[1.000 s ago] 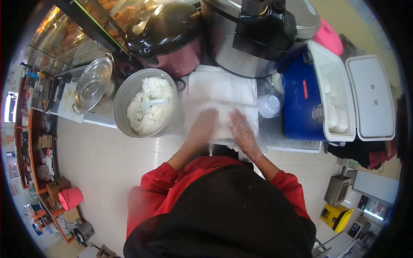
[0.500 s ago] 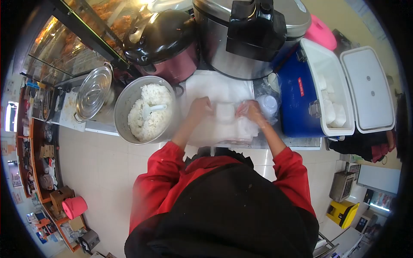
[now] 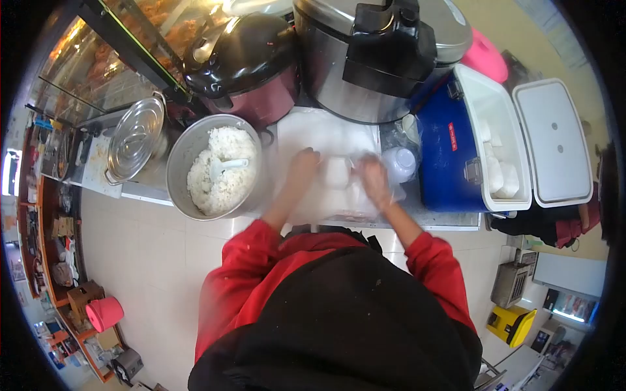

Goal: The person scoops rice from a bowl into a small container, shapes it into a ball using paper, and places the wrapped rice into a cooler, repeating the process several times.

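A small white block-shaped packet [image 3: 337,172] lies on white sheets of paper [image 3: 329,129] on the counter in front of me. My left hand [image 3: 304,168] is closed at the packet's left side, its fingers pinching the edge of the pale wrapper. On the other side my right hand [image 3: 373,178], smeared by motion, is curled at the wrapper's right edge. Just beyond it stands a white plastic cup or bowl [image 3: 399,163] on clear plastic. Left of my left hand is a metal pot [image 3: 177,171] of cooked rice [image 3: 207,184] with a white scoop [image 3: 229,165] in it.
Behind the papers stand a dark-lidded cooker [image 3: 251,65] and a large steel cooker [image 3: 326,72]. An open blue cooler [image 3: 443,146] holding white packets [image 3: 499,173] is at the right, its lid [image 3: 554,143] swung out. A lidded pot [image 3: 135,140] stands left, near a glass food case [image 3: 98,72].
My right hand has shifted slightly and turned beside the packet, and the clear wrap hanging under it shows less. My left hand stays at the packet's left side. The view has shifted a little.
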Motion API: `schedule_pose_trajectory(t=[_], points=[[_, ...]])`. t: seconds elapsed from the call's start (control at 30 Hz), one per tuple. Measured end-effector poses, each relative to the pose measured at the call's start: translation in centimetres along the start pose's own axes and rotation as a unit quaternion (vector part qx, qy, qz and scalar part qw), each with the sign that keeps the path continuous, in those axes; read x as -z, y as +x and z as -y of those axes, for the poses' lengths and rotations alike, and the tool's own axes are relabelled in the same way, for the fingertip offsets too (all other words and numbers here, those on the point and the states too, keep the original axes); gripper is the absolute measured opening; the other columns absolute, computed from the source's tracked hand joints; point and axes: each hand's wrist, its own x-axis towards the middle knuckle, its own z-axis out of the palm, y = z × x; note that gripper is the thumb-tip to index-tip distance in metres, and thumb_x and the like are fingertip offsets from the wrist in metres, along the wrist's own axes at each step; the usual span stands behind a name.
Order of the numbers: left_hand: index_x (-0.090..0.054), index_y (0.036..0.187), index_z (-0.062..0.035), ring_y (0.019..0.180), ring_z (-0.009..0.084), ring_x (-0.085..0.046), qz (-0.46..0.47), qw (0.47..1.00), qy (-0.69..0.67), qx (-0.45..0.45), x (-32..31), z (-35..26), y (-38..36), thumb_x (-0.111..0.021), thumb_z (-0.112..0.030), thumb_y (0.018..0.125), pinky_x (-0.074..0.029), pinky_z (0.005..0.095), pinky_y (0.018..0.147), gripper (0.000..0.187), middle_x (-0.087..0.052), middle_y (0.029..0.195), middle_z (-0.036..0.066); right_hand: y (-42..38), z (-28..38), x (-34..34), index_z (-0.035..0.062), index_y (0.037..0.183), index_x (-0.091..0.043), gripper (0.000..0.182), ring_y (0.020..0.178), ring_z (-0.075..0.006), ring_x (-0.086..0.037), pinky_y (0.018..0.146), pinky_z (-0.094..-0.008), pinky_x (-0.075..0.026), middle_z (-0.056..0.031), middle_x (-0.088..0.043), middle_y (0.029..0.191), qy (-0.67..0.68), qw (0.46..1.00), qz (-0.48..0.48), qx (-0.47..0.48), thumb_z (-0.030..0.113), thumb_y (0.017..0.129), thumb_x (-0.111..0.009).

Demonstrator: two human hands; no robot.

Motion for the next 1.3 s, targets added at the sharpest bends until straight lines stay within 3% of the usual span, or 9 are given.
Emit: schedule_pose_trajectory(t=[0.13, 0.5, 0.63, 0.83, 0.87, 0.93, 1.03, 1.13, 1.3], points=[[-0.059, 0.086, -0.0009, 0.074, 0.0317, -0.055, -0.138, 0.987, -0.047, 0.074, -0.2, -4.4, -5.5, -0.055, -0.003, 0.076, -0.047, 0.0398, 0.066, 0.011, -0.055, 0.085, 0.012, -4.7, 3.3, -0.8, -0.0032, 0.109, -0.051, 0.031, 0.103, -0.0329, -0.049, 0.083, -0.0385, -0.045, -0.0175, -0.052, 0.109, -0.010, 0.997, -0.073, 0.019, 0.005, 0.079, -0.045], [-0.043, 0.106, 0.0042, 0.096, 0.0376, -0.045, -0.029, 0.987, -0.157, 0.009, 0.7, -4.2, -7.3, -0.046, -0.004, 0.077, -0.038, 0.0419, 0.083, 0.031, -0.048, 0.100, 0.022, -3.9, 8.0, -1.7, -0.0081, 0.131, -0.025, 0.056, 0.123, -0.0374, -0.029, 0.103, -0.0387, -0.024, -0.0248, -0.031, 0.132, 0.260, 0.957, -0.123, -0.042, 0.010, 0.081, -0.044], [-0.042, 0.106, 0.0056, 0.098, 0.0390, -0.045, -0.021, 0.986, -0.165, 0.021, 1.1, -4.2, -7.6, -0.048, -0.006, 0.075, -0.039, 0.0427, 0.081, 0.033, -0.047, 0.100, 0.025, -2.5, 12.1, -0.5, -0.0051, 0.130, -0.027, 0.060, 0.119, -0.0361, -0.035, 0.100, -0.0382, -0.027, -0.0264, -0.036, 0.127, 0.480, 0.852, -0.120, -0.173, 0.021, 0.083, -0.053], [-0.049, 0.103, 0.0105, 0.102, 0.0393, -0.040, 0.071, 0.982, -0.158, 0.075, -0.1, -4.0, -7.5, -0.049, -0.011, 0.076, -0.037, 0.0403, 0.087, 0.035, -0.041, 0.110, 0.024, 0.5, 13.9, -1.2, -0.0044, 0.122, -0.040, 0.058, 0.097, -0.0250, -0.051, 0.086, -0.0316, -0.039, -0.0174, -0.054, 0.105, 0.436, 0.803, -0.285, -0.289, 0.027, 0.080, -0.064], [-0.043, 0.113, 0.0099, 0.112, 0.0344, -0.038, -0.025, 0.991, -0.118, -0.051, 1.7, -5.0, -8.2, -0.046, -0.014, 0.080, -0.033, 0.0383, 0.095, 0.041, -0.040, 0.119, 0.021, 0.2, 13.8, -0.5, -0.0040, 0.121, -0.042, 0.055, 0.094, -0.0217, -0.052, 0.083, -0.0294, -0.041, -0.0148, -0.054, 0.103, 0.492, 0.767, -0.288, -0.294, 0.027, 0.080, -0.064], [-0.039, 0.119, 0.0079, 0.118, 0.0291, -0.035, -0.034, 0.920, -0.388, 0.054, 1.6, -6.0, -8.2, -0.044, -0.014, 0.082, -0.028, 0.0367, 0.099, 0.043, -0.037, 0.126, 0.017, 0.5, 13.8, 2.7, -0.0038, 0.121, -0.044, 0.049, 0.104, -0.0245, -0.050, 0.088, -0.0319, -0.040, -0.0170, -0.050, 0.116, 0.579, 0.697, -0.253, -0.340, 0.023, 0.083, -0.059], [-0.033, 0.129, 0.0024, 0.125, 0.0197, -0.030, 0.029, 0.675, -0.724, 0.139, 6.9, -9.4, -6.7, -0.042, -0.017, 0.088, -0.023, 0.0348, 0.104, 0.047, -0.034, 0.133, 0.010, -1.6, 13.2, 5.1, -0.0009, 0.122, -0.045, 0.047, 0.092, -0.0130, -0.049, 0.078, -0.0240, -0.042, -0.0093, -0.053, 0.104, 0.658, 0.669, -0.291, -0.188, 0.024, 0.085, -0.059], [-0.034, 0.128, 0.0002, 0.121, 0.0167, -0.034, 0.039, 0.565, -0.815, 0.125, 10.3, -12.3, -6.4, -0.044, -0.021, 0.091, -0.025, 0.0342, 0.103, 0.044, -0.038, 0.131, 0.008, -4.4, 12.3, 10.1, 0.0040, 0.123, -0.047, 0.054, 0.093, -0.0217, -0.051, 0.086, -0.0305, -0.039, -0.0103, -0.053, 0.104, 0.420, 0.847, -0.323, -0.042, 0.030, 0.079, -0.062], [-0.045, 0.116, -0.0003, 0.093, 0.0141, -0.054, 0.052, 0.728, -0.682, 0.042, 13.2, -18.0, -2.3, -0.069, -0.007, 0.072, -0.044, 0.0266, 0.080, 0.050, -0.056, 0.101, 0.007, -7.7, 9.6, 19.9, 0.0068, 0.123, -0.048, 0.058, 0.100, -0.0289, -0.046, 0.092, -0.0357, -0.033, -0.0148, -0.050, 0.108, 0.370, 0.895, -0.250, -0.003, 0.038, 0.076, -0.060]])
